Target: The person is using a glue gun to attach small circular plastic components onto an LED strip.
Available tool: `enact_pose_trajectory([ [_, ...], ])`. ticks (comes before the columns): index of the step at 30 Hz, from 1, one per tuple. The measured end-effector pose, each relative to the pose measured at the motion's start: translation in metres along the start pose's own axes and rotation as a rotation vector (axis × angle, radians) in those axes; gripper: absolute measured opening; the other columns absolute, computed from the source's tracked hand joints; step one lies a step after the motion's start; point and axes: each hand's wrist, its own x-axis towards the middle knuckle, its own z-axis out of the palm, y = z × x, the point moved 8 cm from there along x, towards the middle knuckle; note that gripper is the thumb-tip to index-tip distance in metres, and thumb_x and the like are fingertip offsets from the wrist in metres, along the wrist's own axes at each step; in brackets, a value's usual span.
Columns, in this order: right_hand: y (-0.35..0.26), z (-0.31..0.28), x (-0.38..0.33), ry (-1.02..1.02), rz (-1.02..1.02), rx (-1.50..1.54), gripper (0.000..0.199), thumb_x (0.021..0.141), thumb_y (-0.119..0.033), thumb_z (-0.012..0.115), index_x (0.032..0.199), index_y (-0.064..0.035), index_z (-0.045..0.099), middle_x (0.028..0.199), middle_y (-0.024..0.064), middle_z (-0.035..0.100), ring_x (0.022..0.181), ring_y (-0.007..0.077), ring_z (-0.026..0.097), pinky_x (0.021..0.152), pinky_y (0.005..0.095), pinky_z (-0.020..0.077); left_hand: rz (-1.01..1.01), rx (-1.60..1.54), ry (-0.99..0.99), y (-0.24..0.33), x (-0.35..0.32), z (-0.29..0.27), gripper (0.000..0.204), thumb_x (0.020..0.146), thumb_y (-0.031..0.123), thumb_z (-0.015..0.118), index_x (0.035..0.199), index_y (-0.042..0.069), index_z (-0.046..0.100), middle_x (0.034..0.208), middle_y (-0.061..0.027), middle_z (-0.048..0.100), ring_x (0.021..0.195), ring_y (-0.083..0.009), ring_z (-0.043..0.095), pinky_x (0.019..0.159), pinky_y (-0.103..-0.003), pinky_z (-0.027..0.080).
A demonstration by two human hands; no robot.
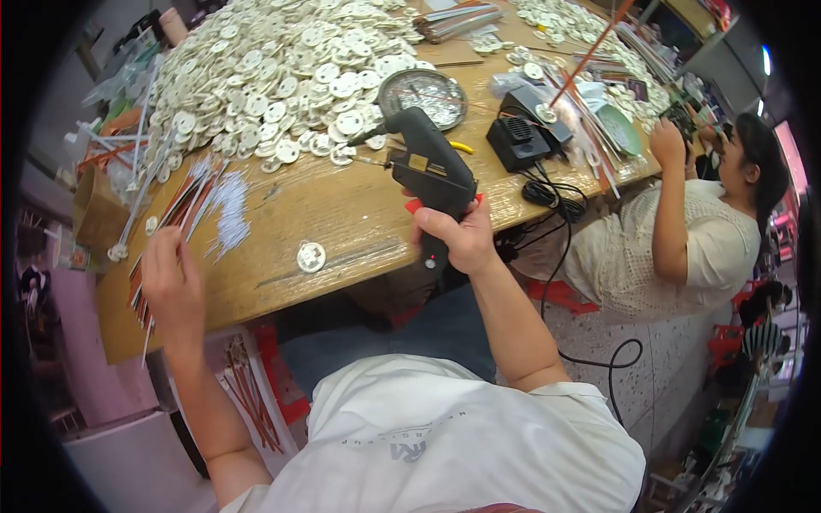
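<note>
My right hand (462, 235) grips a black hot glue gun (428, 167) with a red trigger, its nozzle pointing left over the wooden table (342, 214). My left hand (171, 286) rests at the table's left front edge on a bundle of thin red and white sticks (192, 209). A single cream round disc (310, 256) lies on the wood between my hands. A big heap of the same cream discs (274, 77) covers the far left of the table.
A round metal tin lid (423, 92) and a small black box (517, 141) with cables sit behind the glue gun. Another person (684, 231) in a cream top sits at the right end, hands by more discs and sticks (590, 51).
</note>
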Motion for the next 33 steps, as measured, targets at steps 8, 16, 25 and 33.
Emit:
enact_pose_trajectory([
  [8,-0.011,0.016,0.002,-0.041,0.032,0.208,0.042,0.105,-0.016,0.063,0.141,0.0062,0.058,0.098,0.0196,0.075,0.071,0.0245,0.076,0.067,0.0357,0.063,-0.141,-0.548,0.005,0.084,-0.038,-0.005,0.024,0.09,-0.013,0.078,0.112,-0.003,0.075,0.104,-0.0157,0.075,0.094,-0.0271,0.074,0.082,-0.035,0.058],
  [16,-0.007,0.07,-0.038,-0.156,-0.037,0.26,0.053,0.109,-0.043,0.065,0.137,0.0015,0.061,0.123,0.0155,0.072,0.097,0.0172,0.074,0.081,0.0306,0.0607,-0.209,-0.838,-0.186,0.13,-0.075,0.022,0.026,0.092,-0.015,0.077,0.115,-0.005,0.075,0.109,-0.0113,0.072,0.096,-0.0153,0.068,0.083,-0.025,0.054],
  [25,-0.014,0.071,-0.043,-0.011,-0.005,0.076,0.032,0.095,-0.003,0.083,0.123,-0.0034,0.067,0.106,0.0018,0.074,0.093,0.0083,0.069,0.082,0.0271,0.0584,-0.267,-0.881,-0.181,0.134,-0.09,0.043,0.025,0.092,-0.013,0.076,0.115,-0.005,0.073,0.103,-0.0146,0.072,0.086,-0.0196,0.069,0.071,-0.028,0.055],
  [33,-0.007,0.059,-0.047,0.069,0.075,0.142,0.016,0.097,-0.009,0.083,0.109,-0.0036,0.074,0.093,0.001,0.074,0.082,0.007,0.069,0.07,0.0253,0.0561,-0.268,-0.924,-0.234,0.134,-0.093,0.051,0.022,0.092,-0.013,0.075,0.112,-0.005,0.072,0.104,-0.0135,0.072,0.085,-0.0169,0.067,0.072,-0.026,0.055],
])
